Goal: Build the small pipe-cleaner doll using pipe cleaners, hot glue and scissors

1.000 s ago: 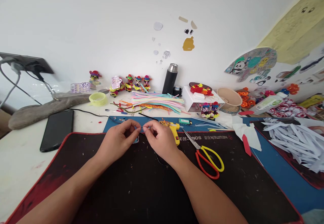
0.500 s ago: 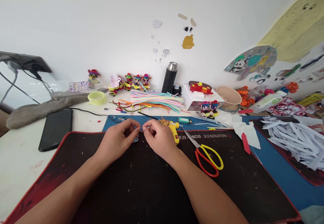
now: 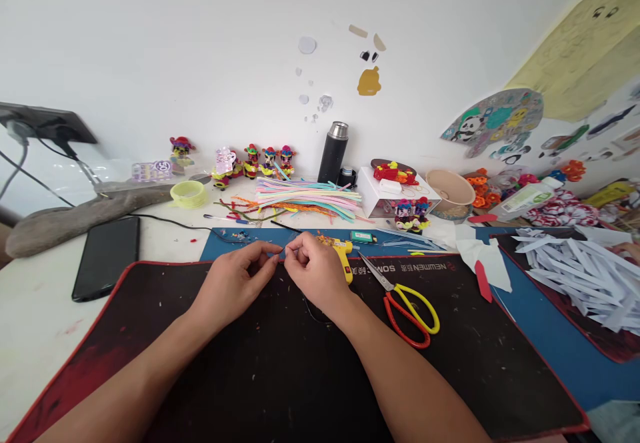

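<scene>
My left hand (image 3: pixel 243 276) and my right hand (image 3: pixel 315 266) meet over the far edge of the black mat (image 3: pixel 280 369), fingertips almost touching. Both are closed in a pinch around something too small to make out. Just behind my right hand lies a yellow glue gun (image 3: pixel 345 256), partly covered by that hand. To its right, scissors (image 3: pixel 413 306) with one red and one yellow handle rest on the mat, blades pointing to the far left. Pastel pipe cleaners (image 3: pixel 307 196) lie in a bundle beyond my hands.
A black phone (image 3: pixel 106 256) and a roll of pale yellow tape (image 3: pixel 189 194) are on the left. A black flask (image 3: pixel 334 153) and small figures (image 3: pixel 270 159) stand along the wall. White paper strips (image 3: pixel 580 279) are heaped at the right.
My left fingers have straightened a little, and the bluish piece that showed under them is out of sight. The whole view has shifted slightly. A bit of another hand appears at the right edge.
</scene>
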Motion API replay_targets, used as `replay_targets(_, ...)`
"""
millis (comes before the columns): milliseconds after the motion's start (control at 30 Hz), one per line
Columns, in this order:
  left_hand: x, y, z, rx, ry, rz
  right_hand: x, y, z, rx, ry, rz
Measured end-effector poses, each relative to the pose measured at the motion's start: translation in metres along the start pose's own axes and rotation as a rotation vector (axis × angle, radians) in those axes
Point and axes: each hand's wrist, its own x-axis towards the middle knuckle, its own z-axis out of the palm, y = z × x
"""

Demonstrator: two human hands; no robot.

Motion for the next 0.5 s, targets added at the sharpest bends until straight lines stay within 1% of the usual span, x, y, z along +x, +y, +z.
replay_targets(133,-0.0006,0.0030,0.0002,-0.069,-0.031,-0.039,0.0011,0.0004,-0.0015,0.016,0.008,0.011)
replay_targets(267,0.0031,0.0065,-0.0041,-0.247,-0.079,-0.159,0.0005,-0.0014,-0.0013,0.043,0.016,0.011)
replay_targets(333,0.0057,0.0068,-0.0069,-0.317,-0.108,-0.196,-0.0004,-0.0022,-0.0006,0.049,0.003,0.009)
replay_targets(400,0.0075,0.0057,-0.0086,-0.332,-0.128,-0.196,-0.0012,-0.0024,0.0004,0.047,-0.012,-0.002)
replay_targets(500,0.0076,0.0026,-0.0079,-0.277,-0.101,-0.154,-0.0019,-0.0019,0.0015,0.036,-0.022,-0.015)
